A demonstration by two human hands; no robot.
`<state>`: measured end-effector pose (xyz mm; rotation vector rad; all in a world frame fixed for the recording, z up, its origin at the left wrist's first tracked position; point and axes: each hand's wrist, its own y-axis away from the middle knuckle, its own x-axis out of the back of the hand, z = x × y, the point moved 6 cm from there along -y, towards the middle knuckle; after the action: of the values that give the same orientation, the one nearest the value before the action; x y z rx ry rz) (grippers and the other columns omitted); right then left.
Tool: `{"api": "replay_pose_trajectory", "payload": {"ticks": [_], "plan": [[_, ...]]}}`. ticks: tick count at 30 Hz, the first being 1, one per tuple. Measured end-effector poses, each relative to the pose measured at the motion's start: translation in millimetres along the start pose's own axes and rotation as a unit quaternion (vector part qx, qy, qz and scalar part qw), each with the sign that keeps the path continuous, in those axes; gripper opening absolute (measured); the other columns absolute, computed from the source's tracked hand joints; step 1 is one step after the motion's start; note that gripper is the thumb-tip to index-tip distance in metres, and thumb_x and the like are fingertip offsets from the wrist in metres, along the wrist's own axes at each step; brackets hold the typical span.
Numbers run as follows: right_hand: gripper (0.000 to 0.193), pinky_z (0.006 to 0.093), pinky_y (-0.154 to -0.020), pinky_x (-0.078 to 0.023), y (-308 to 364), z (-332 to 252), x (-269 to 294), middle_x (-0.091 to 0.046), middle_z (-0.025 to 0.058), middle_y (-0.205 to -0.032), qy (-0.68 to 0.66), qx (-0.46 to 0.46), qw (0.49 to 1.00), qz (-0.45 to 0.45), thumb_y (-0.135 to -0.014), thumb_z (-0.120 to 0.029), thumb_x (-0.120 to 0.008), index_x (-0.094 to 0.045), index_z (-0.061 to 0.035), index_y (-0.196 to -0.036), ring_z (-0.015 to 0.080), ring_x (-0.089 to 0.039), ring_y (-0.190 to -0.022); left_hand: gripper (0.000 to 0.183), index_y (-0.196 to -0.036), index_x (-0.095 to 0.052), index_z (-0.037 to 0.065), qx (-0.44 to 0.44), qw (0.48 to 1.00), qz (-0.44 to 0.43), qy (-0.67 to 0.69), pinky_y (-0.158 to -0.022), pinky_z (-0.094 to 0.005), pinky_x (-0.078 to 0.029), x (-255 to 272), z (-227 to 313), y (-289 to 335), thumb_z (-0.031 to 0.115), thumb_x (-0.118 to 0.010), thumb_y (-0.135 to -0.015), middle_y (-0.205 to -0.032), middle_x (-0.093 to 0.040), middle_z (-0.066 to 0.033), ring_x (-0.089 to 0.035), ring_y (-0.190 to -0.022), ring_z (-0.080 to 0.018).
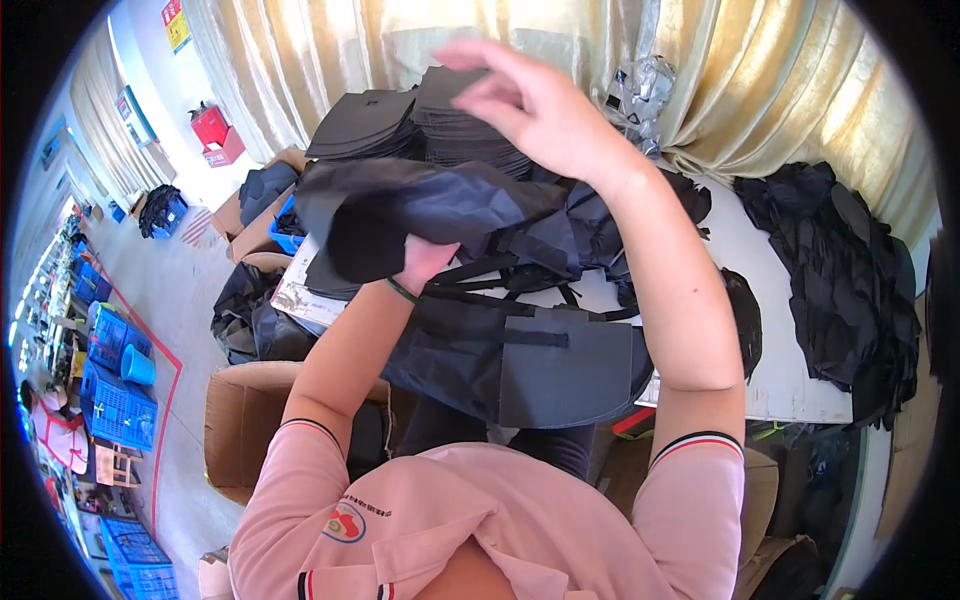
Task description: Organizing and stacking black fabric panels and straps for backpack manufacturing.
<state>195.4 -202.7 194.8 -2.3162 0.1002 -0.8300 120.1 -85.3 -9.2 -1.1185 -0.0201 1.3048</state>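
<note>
My left hand [427, 262] is at the middle of the table, holding a black fabric bag [440, 200]. Its fingers are mostly hidden by the cloth, and the bag's rounded left end is smeared by motion. Raised over the far side, my right hand [530, 105] has its fingers apart and holds nothing. Beneath it stands a tall stack of dark, stiff panels [465, 125], with a second panel stack [365, 128] to its left. Another black bag [450, 345] with a flat dark panel [565, 368] on it hangs over the near table edge.
On the white table's [790, 375] right lies a big heap of black fabric pieces [845, 290]. Cardboard boxes [245, 425] stand below, left. A crumpled silvery plastic bag [642, 90] rests by the curtain [300, 60]. Blue crates [120, 405] line the left floor.
</note>
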Motion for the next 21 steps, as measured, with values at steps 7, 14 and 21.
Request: {"api": "replay_pose_trajectory", "payload": {"ticks": [7, 14, 21], "plan": [[0.064, 0.0393, -0.106, -0.041, 102, 188, -26, -0.049, 0.0163, -0.137, 0.220, -0.166, 0.960, -0.047, -0.074, 0.000, -0.072, -0.050, -0.0103, -0.133, 0.0357, -0.046, -0.128, 0.043, -0.137, -0.047, 0.008, -0.052, 0.943, 0.192, -0.266, -0.114, -0.0421, -0.029, 55, 21, 45, 0.029, -0.042, -0.099, -0.140, -0.049, -0.0107, -0.040, -0.134, -0.0268], [0.018, 0.0347, -0.083, -0.051, 85, 212, -54, -0.068, 0.0126, -0.094, 0.016, -0.166, 0.984, 0.057, -0.084, -0.005, -0.067, -0.065, -0.0039, -0.101, 0.0299, -0.065, -0.092, 0.041, -0.135, -0.047, 0.009, 0.014, 0.713, 0.206, -0.670, -0.111, -0.0440, -0.034, 51, 20, 80, 0.031, -0.042, -0.100, -0.139, -0.050, -0.0109, -0.046, -0.130, -0.0271], [0.012, 0.0394, -0.076, -0.046, 56, 104, -7, -0.066, 0.0118, -0.075, 0.448, -0.020, 0.887, 0.108, -0.090, -0.015, -0.059, -0.059, -0.0055, -0.083, 0.0323, -0.064, -0.073, 0.033, -0.107, -0.063, -0.001, 0.488, 0.764, -0.001, -0.422, -0.091, -0.0341, -0.049, -59, -55, 108, 0.018, -0.075, -0.083, -0.107, -0.065, -0.0091, -0.062, -0.100, -0.0190]]}}
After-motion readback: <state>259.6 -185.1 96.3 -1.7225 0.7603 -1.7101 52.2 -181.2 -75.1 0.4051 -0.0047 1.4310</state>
